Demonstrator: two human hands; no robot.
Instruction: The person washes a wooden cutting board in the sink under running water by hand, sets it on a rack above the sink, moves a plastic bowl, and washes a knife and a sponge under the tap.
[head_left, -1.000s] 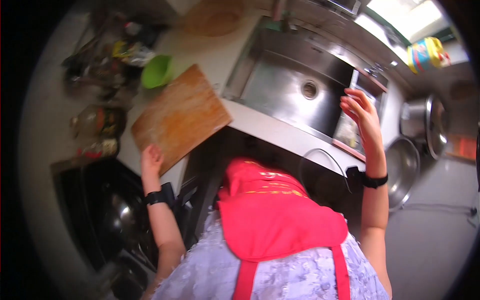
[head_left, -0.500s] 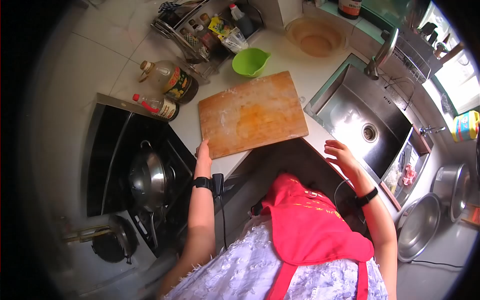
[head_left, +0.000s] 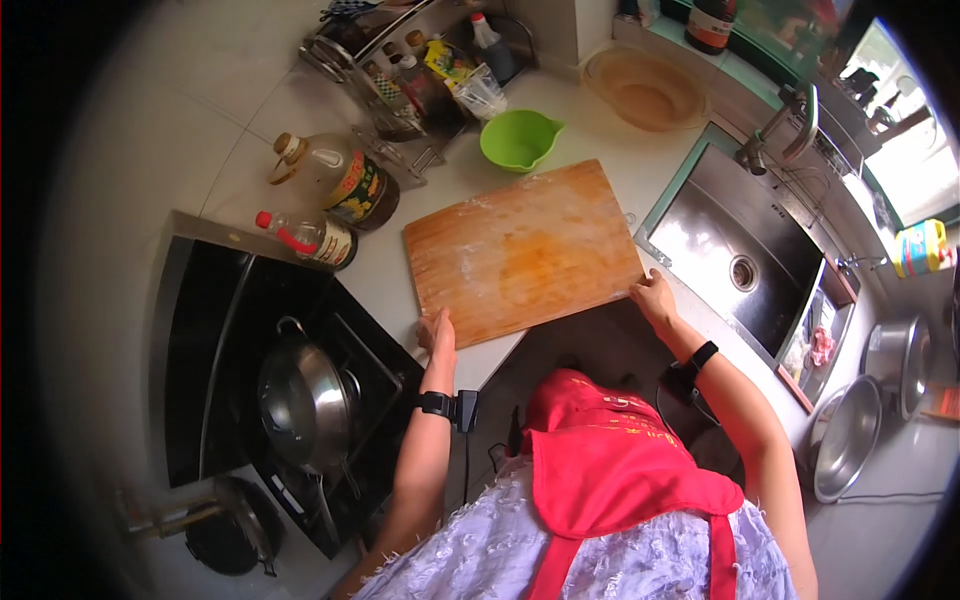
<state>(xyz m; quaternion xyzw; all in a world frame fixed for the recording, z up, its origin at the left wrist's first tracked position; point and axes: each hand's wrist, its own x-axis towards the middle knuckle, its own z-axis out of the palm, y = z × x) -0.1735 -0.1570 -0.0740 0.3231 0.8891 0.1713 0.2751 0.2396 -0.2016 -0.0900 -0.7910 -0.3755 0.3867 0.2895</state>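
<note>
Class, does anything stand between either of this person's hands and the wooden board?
Nothing visible does. The left hand is at the near left corner of the wooden board, the right hand at its near right corner. The green bowl stands beyond the far edge, clear of both hands.

Cutting board [head_left: 525,255]: matt wood, dusted with pale powdery marks. Sink [head_left: 705,235]: metal, satin sheen. Basin [head_left: 848,440]: smooth, shiny metal. Domed lid [head_left: 305,405]: polished metal. Stove [head_left: 205,350]: glossy black surface. Bowl [head_left: 520,140]: smooth plastic. Apron [head_left: 620,485]: matt cloth. Shirt [head_left: 650,560]: rough, tufted cloth. Counter [head_left: 485,362]: smooth, pale surface.
</note>
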